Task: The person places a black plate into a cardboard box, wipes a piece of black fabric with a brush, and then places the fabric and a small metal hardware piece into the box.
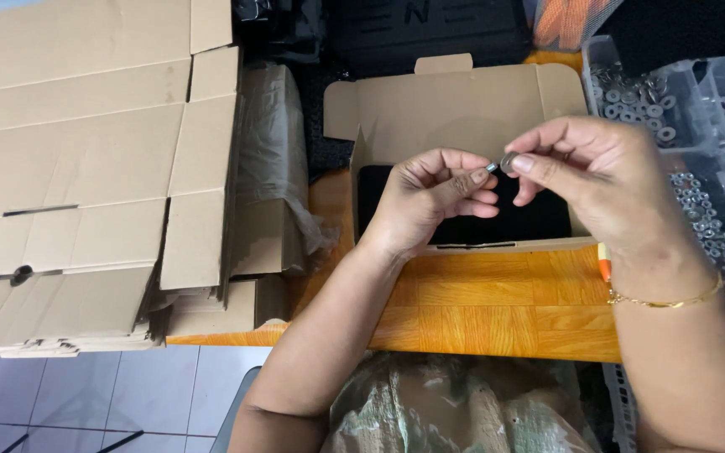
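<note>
We hold both hands up over the open cardboard box [463,109] on the orange wooden table [480,310]. Left hand [430,197] pinches a small metal bolt [492,168] at the fingertips. Right hand [589,168] pinches a round metal washer [508,162] just beside the bolt tip; whether they touch, can't tell. Clear plastic bin [698,109] of washers and bolts sits at right. Stack of flat cartons [86,168] at left.

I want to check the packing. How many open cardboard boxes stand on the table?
1. The open cardboard box stands behind both hands, lid up, with a black item inside. The flattened cartons stacked at the left are unfolded, not counted; others may be hidden.
</note>
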